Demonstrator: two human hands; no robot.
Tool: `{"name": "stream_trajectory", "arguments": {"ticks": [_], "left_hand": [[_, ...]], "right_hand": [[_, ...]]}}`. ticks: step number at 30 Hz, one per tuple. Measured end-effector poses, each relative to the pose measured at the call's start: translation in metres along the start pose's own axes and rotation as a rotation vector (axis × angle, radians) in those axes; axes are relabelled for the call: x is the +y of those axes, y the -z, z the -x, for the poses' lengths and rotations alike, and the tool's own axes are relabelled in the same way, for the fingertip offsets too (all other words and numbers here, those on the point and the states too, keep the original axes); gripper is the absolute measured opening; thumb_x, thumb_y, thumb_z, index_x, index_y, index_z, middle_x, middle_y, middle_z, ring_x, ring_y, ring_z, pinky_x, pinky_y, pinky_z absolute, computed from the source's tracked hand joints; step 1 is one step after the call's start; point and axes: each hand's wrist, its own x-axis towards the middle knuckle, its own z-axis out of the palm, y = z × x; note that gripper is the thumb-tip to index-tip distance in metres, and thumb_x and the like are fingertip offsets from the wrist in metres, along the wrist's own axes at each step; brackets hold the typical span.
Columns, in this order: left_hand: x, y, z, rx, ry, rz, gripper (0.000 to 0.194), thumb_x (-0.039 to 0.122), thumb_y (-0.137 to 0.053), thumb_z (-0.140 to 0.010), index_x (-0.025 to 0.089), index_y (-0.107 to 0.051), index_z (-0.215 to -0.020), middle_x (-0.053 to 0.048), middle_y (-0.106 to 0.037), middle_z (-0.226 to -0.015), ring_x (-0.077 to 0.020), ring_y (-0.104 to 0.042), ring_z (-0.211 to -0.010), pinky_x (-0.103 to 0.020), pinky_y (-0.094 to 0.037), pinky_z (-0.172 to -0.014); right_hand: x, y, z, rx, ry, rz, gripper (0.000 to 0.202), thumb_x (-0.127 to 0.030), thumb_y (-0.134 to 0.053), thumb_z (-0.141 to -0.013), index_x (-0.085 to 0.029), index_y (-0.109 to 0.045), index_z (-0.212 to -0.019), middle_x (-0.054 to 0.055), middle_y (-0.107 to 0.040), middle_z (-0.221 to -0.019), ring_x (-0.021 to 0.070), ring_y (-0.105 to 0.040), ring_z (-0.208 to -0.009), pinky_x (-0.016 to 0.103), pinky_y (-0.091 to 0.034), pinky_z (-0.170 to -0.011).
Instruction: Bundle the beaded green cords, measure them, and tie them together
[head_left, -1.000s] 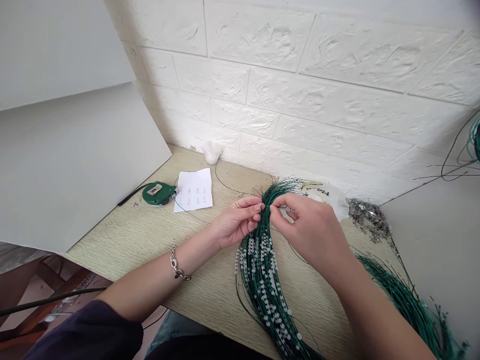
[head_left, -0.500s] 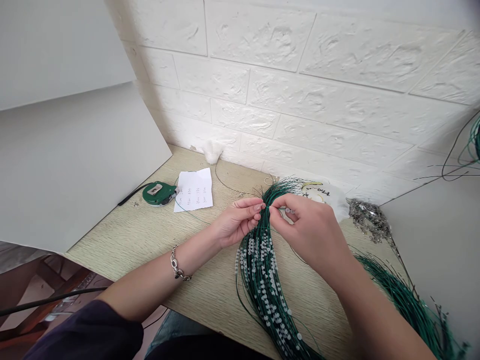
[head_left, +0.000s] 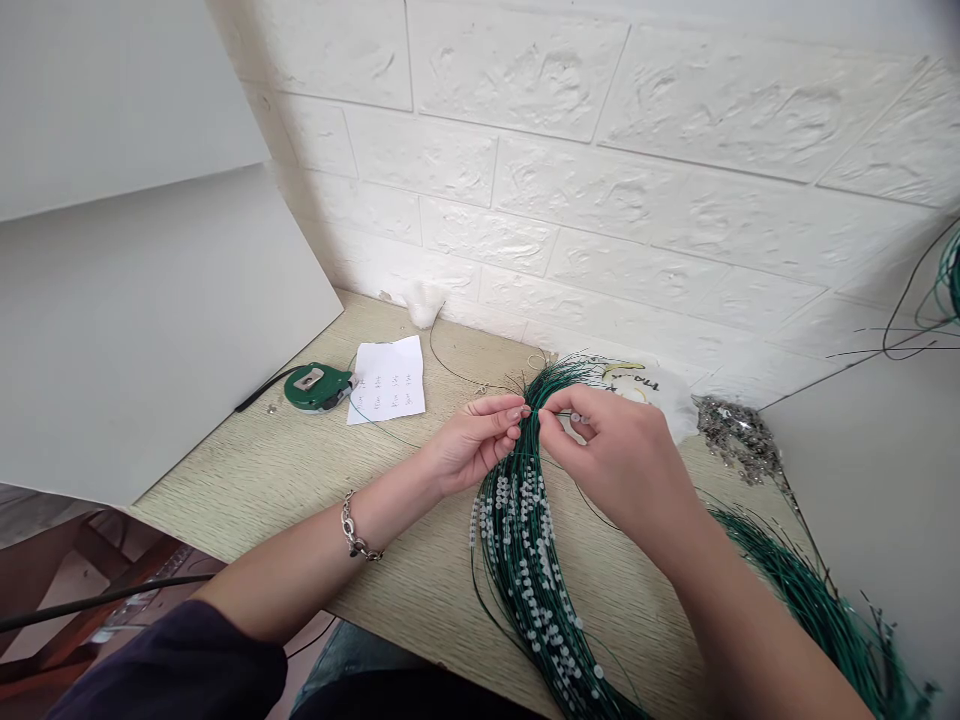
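Note:
A thick bundle of green wires (head_left: 529, 560), strung with many small whitish beads, lies over the table and runs off its front edge. My left hand (head_left: 484, 440) is at the left side of the bundle's upper part, thumb and index finger pinched on something too small to make out. From the right, my right hand (head_left: 615, 445) pinches with thumb and index finger close to the left fingertips; what it holds is hidden. A few beads show beneath the right fingers. The wires' loose ends fan out beyond both hands.
On the table (head_left: 285, 480) a green tape measure (head_left: 318, 388) sits beside a paper with handwriting (head_left: 397, 370). White fluff (head_left: 424, 303) is by the brick-patterned wall. A marked plastic bag (head_left: 660, 390), shiny silvery beads (head_left: 739, 435) and another green wire bundle (head_left: 802, 580) lie right.

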Motion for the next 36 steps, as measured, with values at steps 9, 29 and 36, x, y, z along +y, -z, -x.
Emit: {"name": "stream_trajectory", "arguments": {"ticks": [9,29,36], "left_hand": [[0.0001,0.0003,-0.0004,-0.011,0.006,-0.005,0.015,-0.001,-0.055,-0.069,0.009,-0.062,-0.077,-0.003,-0.061,-0.062,-0.0052,-0.057,-0.050,-0.010,-0.049,-0.049],[0.0002,0.0004,-0.0006,-0.017,-0.013,0.003,0.014,0.000,-0.059,-0.066,0.009,-0.063,-0.075,-0.001,-0.061,-0.061,-0.0048,-0.057,-0.051,-0.010,-0.049,-0.050],[0.0005,-0.0016,0.0004,-0.043,-0.011,-0.044,0.015,0.000,-0.061,-0.064,0.009,-0.064,-0.075,-0.003,-0.062,-0.061,-0.0055,-0.057,-0.049,-0.010,-0.049,-0.049]], "right_hand": [[-0.0005,-0.0007,-0.0008,-0.019,-0.013,0.009,0.013,-0.024,-0.048,-0.075,-0.019,-0.059,-0.068,-0.003,-0.060,-0.063,0.0095,-0.051,-0.054,0.021,-0.031,-0.051],[-0.0035,-0.0011,0.0008,-0.054,-0.037,0.079,0.013,-0.024,-0.048,-0.075,-0.019,-0.056,-0.066,-0.004,-0.058,-0.063,0.0096,-0.049,-0.055,0.022,-0.027,-0.050],[-0.0030,-0.0026,0.0009,-0.072,-0.044,0.084,0.012,-0.024,-0.047,-0.076,-0.019,-0.056,-0.068,-0.004,-0.058,-0.065,0.0098,-0.049,-0.056,0.022,-0.027,-0.051]]}}
